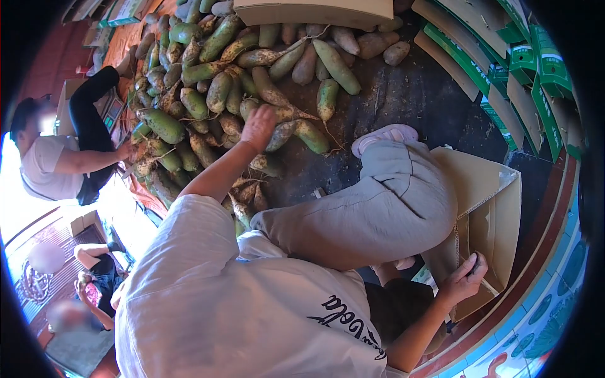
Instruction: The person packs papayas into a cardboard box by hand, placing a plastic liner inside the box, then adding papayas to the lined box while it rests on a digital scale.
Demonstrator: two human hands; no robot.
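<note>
My left hand reaches into a large heap of green radishes, many smeared with soil. Its fingers bend over a green radish that still lies among the others; the hand covers most of it. Beside those fingers lies a brownish radish with a tapering root. Low on the right, my right hand is closed around a small dark object, mostly hidden by the fingers. That hand is at the edge of an open cardboard box.
A cardboard box stands behind the heap. Green-and-brown cartons are stacked at the upper right. My bent leg lies between heap and open box. Another person sits at the left, one hand at the radishes; more people are lower left.
</note>
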